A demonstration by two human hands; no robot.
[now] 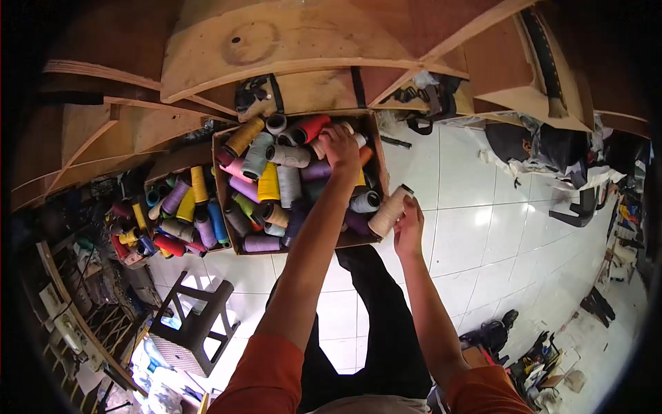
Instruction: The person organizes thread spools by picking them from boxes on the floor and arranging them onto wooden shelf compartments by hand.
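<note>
Beige thread, probably light and firm, best gripped mid-cone, is held by the right hand near the box's right edge. Among far spools the left hand is placed, its grip unclear.

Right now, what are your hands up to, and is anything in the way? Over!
Right hand holds beige spool near box. Left hand in box among other spools, grip unclear. Those crowd left hand; nothing visibly blocks beige spool.

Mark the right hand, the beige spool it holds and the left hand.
Right hand (409,228): head view, middle of hand.
Beige spool (387,214): head view, wound thread.
Left hand (338,146): head view, back of hand.
</note>
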